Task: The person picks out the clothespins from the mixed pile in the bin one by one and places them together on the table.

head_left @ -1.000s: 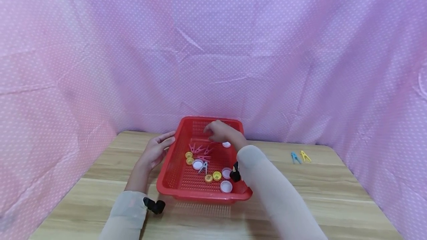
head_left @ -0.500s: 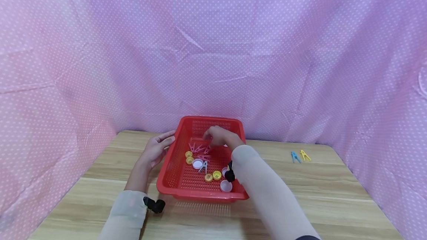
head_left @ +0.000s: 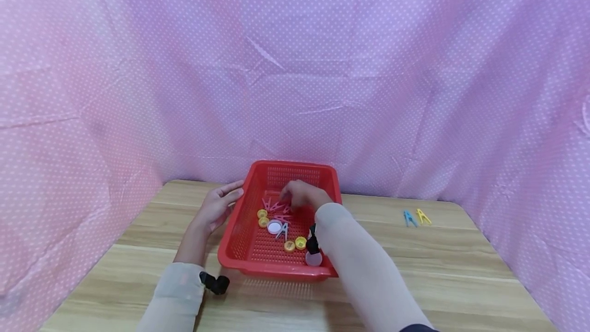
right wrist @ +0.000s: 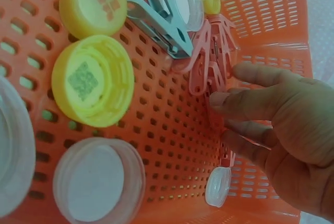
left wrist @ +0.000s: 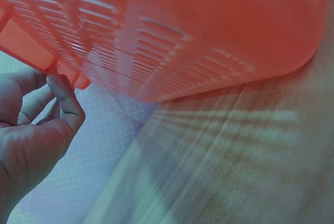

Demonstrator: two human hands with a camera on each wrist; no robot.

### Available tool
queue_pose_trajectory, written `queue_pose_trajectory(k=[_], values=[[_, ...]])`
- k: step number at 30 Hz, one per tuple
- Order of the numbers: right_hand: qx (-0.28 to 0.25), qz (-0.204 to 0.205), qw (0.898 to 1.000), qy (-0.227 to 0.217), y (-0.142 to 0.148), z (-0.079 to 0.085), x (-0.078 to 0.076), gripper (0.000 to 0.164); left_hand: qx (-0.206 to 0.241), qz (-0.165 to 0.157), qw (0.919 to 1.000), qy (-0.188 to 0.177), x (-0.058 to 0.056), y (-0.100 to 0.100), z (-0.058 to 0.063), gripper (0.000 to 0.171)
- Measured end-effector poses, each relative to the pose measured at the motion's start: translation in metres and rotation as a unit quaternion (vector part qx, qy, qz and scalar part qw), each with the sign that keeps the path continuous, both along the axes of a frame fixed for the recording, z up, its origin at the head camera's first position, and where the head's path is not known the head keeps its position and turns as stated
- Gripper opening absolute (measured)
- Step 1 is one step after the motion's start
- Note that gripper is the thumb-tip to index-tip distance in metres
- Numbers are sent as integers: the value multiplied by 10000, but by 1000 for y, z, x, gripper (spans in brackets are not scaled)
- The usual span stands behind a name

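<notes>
Inside a red plastic basket (head_left: 272, 268), my right hand (head_left: 304, 193) reaches down to a group of pink clothespins (right wrist: 200, 62). In the right wrist view its thumb and fingers are spread, with the thumb tip at one pink clothespin; a firm hold does not show. My left hand (head_left: 215, 210) grips the basket's left rim between thumb and fingers, which the left wrist view shows from below. Beside the pink clothespins lie a grey-blue clothespin (right wrist: 163, 20), yellow bottle caps (right wrist: 93, 80) and clear lids with white discs (right wrist: 99, 182).
A blue clothespin (head_left: 409, 218) and a yellow clothespin (head_left: 423, 216) lie on the wooden table (head_left: 442, 260) to the right of the basket. A pink dotted cloth (head_left: 295, 76) hangs behind the table and along both sides.
My right hand has lowered from the basket's far end toward the pink clothespins, and its forearm has shifted left. The left hand stays at the rim.
</notes>
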State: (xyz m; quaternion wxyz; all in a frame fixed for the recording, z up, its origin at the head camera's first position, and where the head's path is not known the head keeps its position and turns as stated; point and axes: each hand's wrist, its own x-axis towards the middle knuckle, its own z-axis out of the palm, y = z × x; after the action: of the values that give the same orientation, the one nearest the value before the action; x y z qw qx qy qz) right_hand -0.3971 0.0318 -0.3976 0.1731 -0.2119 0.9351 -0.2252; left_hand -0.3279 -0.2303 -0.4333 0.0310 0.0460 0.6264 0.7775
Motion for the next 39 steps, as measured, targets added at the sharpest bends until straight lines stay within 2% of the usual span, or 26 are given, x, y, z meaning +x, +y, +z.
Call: queue_pose_trajectory(k=[5, 14, 20, 25, 32, 39], values=[[-15, -163, 9999, -41, 0, -1, 0, 46, -62, -40, 10000, 52, -1, 1, 1, 53], [-49, -136, 9999, 14, 2, -2, 5, 44, -129, -41, 9999, 7, -1, 0, 0, 51], [154, -340, 9993, 76, 5, -3, 3, 41, -167, -35, 9998, 38, -2, 2, 0, 52], [232, -300, 9992, 115, 10, -3, 5, 41, -107, -84, 9999, 52, -2, 5, 0, 53], [334, -161, 9988, 333, 17, 10, 6, 39, -27, -160, 9998, 115, -4, 6, -1, 54], [343, 182, 9979, 514, 20, 27, 3, 33, 78, -170, 9998, 83, -3, -1, -2, 56]])
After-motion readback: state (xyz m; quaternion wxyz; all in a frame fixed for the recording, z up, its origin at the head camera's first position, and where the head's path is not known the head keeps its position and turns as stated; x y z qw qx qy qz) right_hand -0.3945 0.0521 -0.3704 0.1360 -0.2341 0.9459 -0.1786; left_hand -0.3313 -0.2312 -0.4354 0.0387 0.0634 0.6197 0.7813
